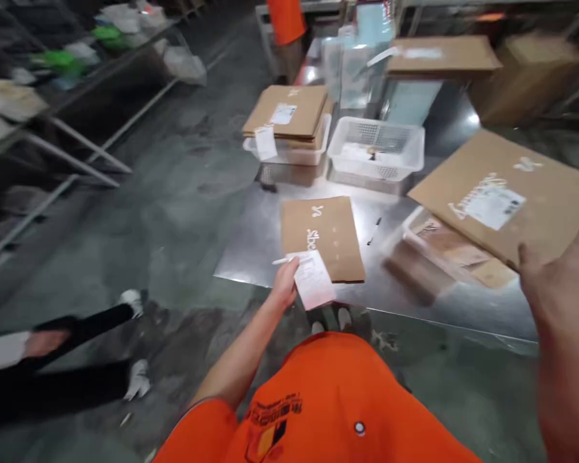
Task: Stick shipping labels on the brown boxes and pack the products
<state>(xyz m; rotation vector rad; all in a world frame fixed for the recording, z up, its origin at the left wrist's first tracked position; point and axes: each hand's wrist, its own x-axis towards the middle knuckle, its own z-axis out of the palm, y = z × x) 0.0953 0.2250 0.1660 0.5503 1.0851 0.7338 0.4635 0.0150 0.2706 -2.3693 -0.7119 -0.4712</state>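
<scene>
**Spotter:** What's in the left hand [284,287]?

**Operator:** I read its fingers [289,273] pinching a paper slip [313,280] together with a thin white pen [280,260], though blur leaves the pen uncertain. The slip overlaps the near edge of a flat cardboard mailer [325,235] lying on the stainless-steel desk [251,254].

**Spotter:** How would that slip handle?

**Operator:** Light and limp, so I'd pinch it near a corner. The mailer looks stiff but thin, and the slick steel offers little purchase, so I'd take it by a long edge.

**Spotter:** And the right hand [564,289]?

**Operator:** Its fingers are spread, thumb [525,254] raised, right at the lower edge of a larger labelled mailer [506,199]. I can't tell whether they're touching it. That one looks broad and awkward, better supported from opposite edges than held by a corner. Beyond it sits a white plastic basket [376,148], also on the desk.
</scene>
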